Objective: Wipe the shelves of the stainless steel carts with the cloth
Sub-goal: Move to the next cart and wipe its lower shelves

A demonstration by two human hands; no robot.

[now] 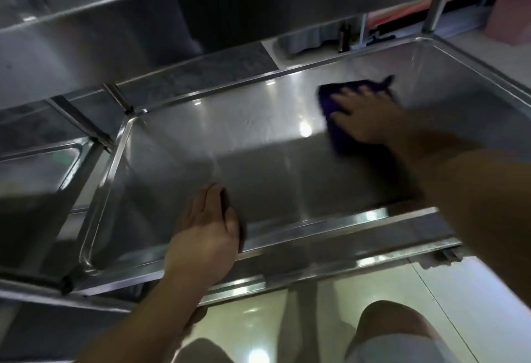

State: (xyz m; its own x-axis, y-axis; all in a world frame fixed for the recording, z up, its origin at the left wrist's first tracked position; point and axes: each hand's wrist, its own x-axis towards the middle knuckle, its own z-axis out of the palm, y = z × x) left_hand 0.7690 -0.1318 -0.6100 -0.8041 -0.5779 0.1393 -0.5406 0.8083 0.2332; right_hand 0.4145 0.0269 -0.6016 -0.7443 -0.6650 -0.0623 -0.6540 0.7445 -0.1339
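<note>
Resting flat at the near left of the steel shelf [258, 161], the left hand [208, 227] lies relaxed with straight fingers, holding nothing. Farther right, toward the far side, the right hand [365, 117] presses spread fingers on the dark blue cloth [339, 135], flat against the shelf.

Both forearms are bare with no sleeves, watch or rings showing, and light grey shorts [402, 345] cover the thighs at the frame's bottom.

Single head view, looking steeply down, close over cart shelf [201, 144]; no second view.
</note>
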